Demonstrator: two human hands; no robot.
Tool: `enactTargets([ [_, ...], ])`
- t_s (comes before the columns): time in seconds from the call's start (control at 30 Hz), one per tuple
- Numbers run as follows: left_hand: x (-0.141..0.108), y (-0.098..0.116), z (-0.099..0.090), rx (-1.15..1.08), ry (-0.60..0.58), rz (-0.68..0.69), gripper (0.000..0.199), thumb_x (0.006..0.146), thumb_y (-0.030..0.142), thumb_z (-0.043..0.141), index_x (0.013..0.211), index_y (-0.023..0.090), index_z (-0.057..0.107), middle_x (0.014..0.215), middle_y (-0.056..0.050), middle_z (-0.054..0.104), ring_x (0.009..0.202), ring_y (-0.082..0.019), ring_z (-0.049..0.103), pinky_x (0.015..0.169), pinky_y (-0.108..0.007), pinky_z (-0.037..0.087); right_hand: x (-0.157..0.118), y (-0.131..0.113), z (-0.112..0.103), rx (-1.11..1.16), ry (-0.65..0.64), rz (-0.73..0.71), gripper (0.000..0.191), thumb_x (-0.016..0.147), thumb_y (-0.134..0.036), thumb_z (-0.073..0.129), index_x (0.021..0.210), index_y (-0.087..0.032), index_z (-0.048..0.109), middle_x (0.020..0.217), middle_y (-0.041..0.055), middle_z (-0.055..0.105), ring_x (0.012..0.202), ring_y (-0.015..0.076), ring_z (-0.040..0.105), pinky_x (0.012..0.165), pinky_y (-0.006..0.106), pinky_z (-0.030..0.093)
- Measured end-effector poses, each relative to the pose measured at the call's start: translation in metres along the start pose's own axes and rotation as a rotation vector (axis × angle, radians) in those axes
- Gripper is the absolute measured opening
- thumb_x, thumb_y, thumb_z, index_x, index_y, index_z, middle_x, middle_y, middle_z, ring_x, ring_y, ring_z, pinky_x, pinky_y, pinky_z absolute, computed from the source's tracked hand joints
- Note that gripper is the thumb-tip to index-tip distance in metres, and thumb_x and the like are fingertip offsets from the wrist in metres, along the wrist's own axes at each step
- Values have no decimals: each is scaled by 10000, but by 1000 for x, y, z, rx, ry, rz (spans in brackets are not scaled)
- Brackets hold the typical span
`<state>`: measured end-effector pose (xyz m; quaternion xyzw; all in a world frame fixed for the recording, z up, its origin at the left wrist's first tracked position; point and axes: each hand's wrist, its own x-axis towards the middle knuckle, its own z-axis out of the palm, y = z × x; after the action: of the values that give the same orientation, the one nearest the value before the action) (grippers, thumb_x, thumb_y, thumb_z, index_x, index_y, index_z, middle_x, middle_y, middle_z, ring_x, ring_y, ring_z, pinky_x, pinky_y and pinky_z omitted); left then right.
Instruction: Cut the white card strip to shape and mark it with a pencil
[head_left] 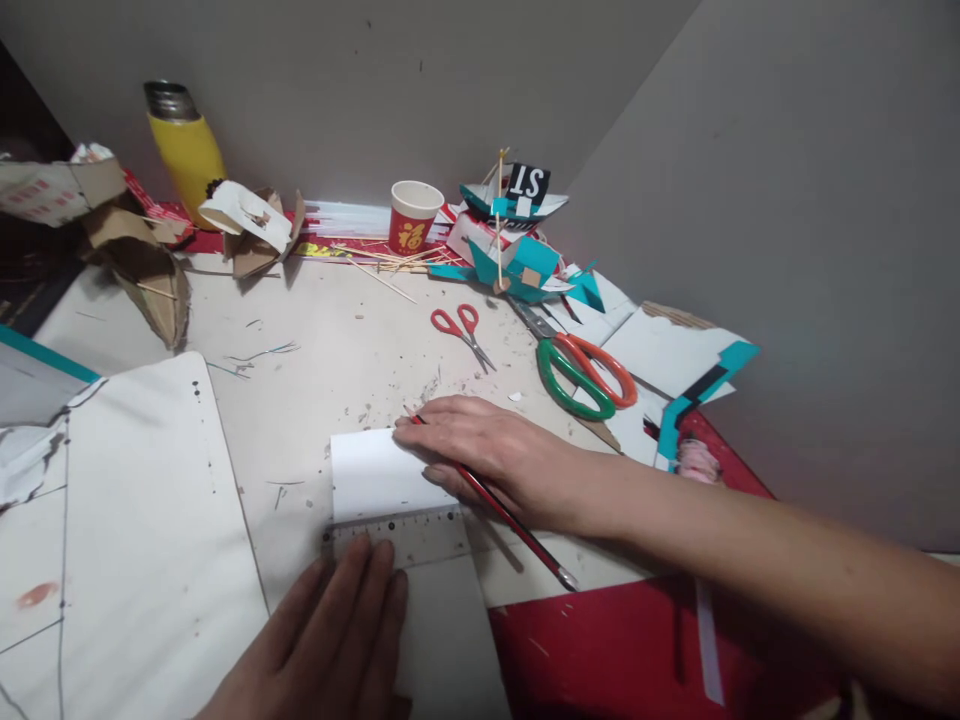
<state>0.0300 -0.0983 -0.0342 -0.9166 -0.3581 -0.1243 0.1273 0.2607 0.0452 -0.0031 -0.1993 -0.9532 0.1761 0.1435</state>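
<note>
A clear ruler (431,540) lies across a white sheet of paper (367,470) near the front of the table. Pressing flat on the ruler, my left hand (337,640) has its fingers stretched out. My right hand (495,455) rests at the paper's upper right, with a red and black pencil (510,520) held among its fingers. The pencil slants, its tip by the paper's top edge and its blunt end toward the lower right. Part of the paper is covered by both hands.
Small red-handled scissors (466,335) and larger green-and-orange scissors (581,375) lie beyond the right hand. Cardboard boats (517,265), a red paper cup (411,220), wooden sticks (390,262) and a yellow bottle (187,155) line the back. Marked white card (150,480) is at left.
</note>
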Motion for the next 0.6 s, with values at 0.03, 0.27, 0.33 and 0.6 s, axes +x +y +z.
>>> enactTargets([
  [0.03,0,0,0,-6,5,-5,383,977,389,413,1171,160,650,1184,-48,733,1129,-214,591,937,-361,400,-2,-1,0,2,7,-2,332,971,-184,489,1271,-57,552,1260,165,637,1162,269,522,998,432,464],
  [0.27,1,-2,-1,-71,-3,-14,392,942,408,470,1186,151,636,1224,-78,714,1161,-240,586,988,-379,362,-10,-5,4,24,69,14,346,957,-157,511,1289,-60,528,1238,160,644,1104,257,517,963,426,475],
  [0.33,2,-3,-1,-99,-6,-28,389,928,388,486,1200,147,625,1244,-93,701,1175,-250,584,1024,-386,338,-12,-6,5,30,70,23,345,960,-160,502,1291,-65,524,1219,158,649,1080,251,522,945,423,480],
  [0.6,8,-9,-13,-212,12,-65,392,897,302,488,1241,161,610,1286,-50,680,1203,-235,574,1067,-345,323,-23,-14,-3,25,96,45,349,960,-177,501,1292,-68,506,1103,163,657,1020,247,542,925,435,473],
])
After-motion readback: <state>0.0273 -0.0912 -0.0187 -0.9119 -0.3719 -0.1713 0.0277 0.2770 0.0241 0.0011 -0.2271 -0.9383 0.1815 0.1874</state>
